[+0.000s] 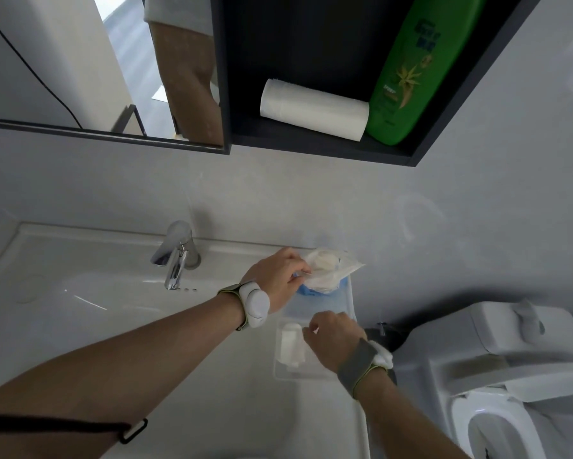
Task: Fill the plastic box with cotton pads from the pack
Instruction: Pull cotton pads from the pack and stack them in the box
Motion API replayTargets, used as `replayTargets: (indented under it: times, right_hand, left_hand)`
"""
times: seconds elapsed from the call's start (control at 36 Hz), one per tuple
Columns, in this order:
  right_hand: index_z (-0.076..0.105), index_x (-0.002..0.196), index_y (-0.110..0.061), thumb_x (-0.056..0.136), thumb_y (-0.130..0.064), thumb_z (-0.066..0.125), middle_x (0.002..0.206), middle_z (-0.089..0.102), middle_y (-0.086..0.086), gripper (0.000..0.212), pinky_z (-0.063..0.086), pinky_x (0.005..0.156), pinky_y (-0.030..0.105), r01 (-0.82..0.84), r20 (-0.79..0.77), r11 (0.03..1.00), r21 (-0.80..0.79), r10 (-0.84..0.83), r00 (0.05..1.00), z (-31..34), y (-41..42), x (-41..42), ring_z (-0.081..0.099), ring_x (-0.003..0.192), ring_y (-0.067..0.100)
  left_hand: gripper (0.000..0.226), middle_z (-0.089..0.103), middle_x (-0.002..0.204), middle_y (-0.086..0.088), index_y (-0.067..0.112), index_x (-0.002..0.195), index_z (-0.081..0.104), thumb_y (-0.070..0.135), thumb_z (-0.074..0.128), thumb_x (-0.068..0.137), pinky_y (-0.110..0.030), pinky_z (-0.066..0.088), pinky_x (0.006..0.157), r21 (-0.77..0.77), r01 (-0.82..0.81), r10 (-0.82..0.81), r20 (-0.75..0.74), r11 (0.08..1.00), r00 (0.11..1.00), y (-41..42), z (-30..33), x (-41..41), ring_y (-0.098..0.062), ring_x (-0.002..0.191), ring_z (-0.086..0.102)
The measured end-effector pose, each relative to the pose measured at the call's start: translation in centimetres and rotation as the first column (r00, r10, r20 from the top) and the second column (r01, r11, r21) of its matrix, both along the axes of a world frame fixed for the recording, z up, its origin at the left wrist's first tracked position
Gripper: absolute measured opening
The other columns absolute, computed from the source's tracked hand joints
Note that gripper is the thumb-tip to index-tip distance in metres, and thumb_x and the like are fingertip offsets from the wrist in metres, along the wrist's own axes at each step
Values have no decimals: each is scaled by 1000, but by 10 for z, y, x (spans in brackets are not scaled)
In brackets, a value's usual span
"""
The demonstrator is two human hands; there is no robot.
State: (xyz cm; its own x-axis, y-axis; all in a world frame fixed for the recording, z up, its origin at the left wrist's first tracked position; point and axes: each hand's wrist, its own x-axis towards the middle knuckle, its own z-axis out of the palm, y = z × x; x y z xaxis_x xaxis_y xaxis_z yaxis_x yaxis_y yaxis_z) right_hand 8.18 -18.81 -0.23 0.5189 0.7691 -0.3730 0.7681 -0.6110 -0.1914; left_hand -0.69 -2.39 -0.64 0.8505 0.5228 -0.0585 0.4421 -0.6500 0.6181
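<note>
A clear plastic pack of round white cotton pads (328, 268) rests at the back right of the sink counter, on a blue-lidded item (336, 294). My left hand (277, 278) grips the pack's left side. In front of it stands a clear plastic box (290, 371) with a stack of white cotton pads (291, 346) lying in its left half. My right hand (333, 337) is over the box's right side with the fingers curled together at the box's top edge; what they pinch is hidden.
A white sink (80, 293) with a chrome faucet (177, 256) lies to the left. A toilet (510, 376) stands at the right. Above, a dark shelf (328, 147) holds a white paper roll (313, 109) and a green bottle (417, 67). A mirror (80, 61) hangs at upper left.
</note>
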Motion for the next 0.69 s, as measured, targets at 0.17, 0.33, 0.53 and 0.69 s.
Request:
replayTargets:
  times: [0.17,0.33,0.53,0.69]
  right_hand:
    - [68,80,-20,83,-33,48,72,70,2,24,53,60,34,-43,63,902,429,18,998,63,29,37,64,66,28]
    - [67,109,-33,94,-29,44,109,70,-7,27,53,83,36,-240,195,942,233,196,961,76,59,71,65,97,25]
    - [64,108,-26,94,-30,47,106,67,1,23,41,73,31,-365,320,927,-90,374,870,70,85,65,65,97,27]
    - [63,105,-21,91,-29,46,104,66,3,24,37,75,27,-378,291,917,-128,399,869,76,91,59,64,95,26]
  left_hand:
    - [17,49,124,14,34,110,66,34,54,98,-31,51,81,8,-6,6,32,1000,999,-3,-4,-2,-14,92,64]
    - [18,46,128,13,28,109,67,35,53,100,-23,41,76,19,6,-7,54,1000,999,-8,3,0,-10,84,59]
    - [20,44,137,9,25,113,67,29,52,100,-26,46,73,54,36,-40,58,998,998,-10,9,2,-11,77,53]
    - [18,42,137,10,28,111,67,27,53,99,-32,52,73,85,59,-62,34,995,998,-6,7,0,-20,82,62]
